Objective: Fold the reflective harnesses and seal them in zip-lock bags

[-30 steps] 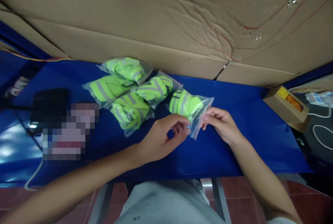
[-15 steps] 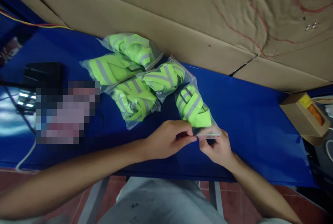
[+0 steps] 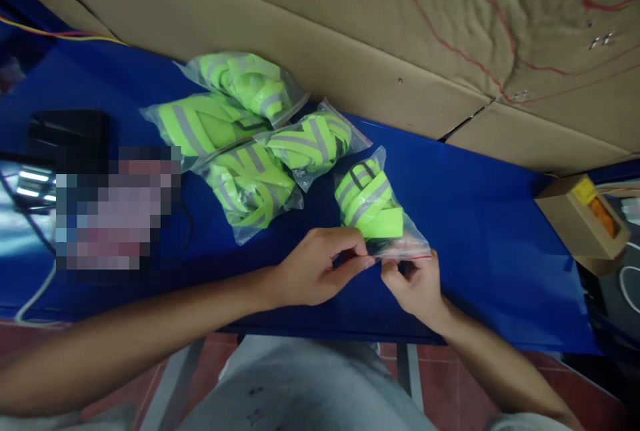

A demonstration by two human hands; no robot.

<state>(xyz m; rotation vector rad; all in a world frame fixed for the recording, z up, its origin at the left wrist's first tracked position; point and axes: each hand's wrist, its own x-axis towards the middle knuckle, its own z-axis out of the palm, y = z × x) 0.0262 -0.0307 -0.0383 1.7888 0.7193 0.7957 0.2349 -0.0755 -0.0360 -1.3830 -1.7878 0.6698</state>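
A clear zip bag [image 3: 400, 245] with a red line along its edge holds a folded neon-yellow reflective strap [image 3: 367, 197] with grey stripes. My left hand [image 3: 325, 267] pinches the left end of the bag's zip edge between thumb and forefinger. Farther right on the same edge, my right hand [image 3: 417, 284] grips with its thumb and bent fingers, partly behind the plastic. Beyond my left hand lie several more bags of such straps, among them a near one [image 3: 253, 184] and one close to the held bag [image 3: 313, 141].
Everything lies on a blue tabletop [image 3: 480, 217]. Brown cardboard [image 3: 350, 31] walls off the back. A small carton [image 3: 583, 221] stands at the right end. On the left are a black object [image 3: 70, 137], a pixelated patch and a white cable [image 3: 37, 291].
My right hand has shifted slightly along the zip edge, where more of the red line shows. The whole view has moved a little; the other bags lie as before.
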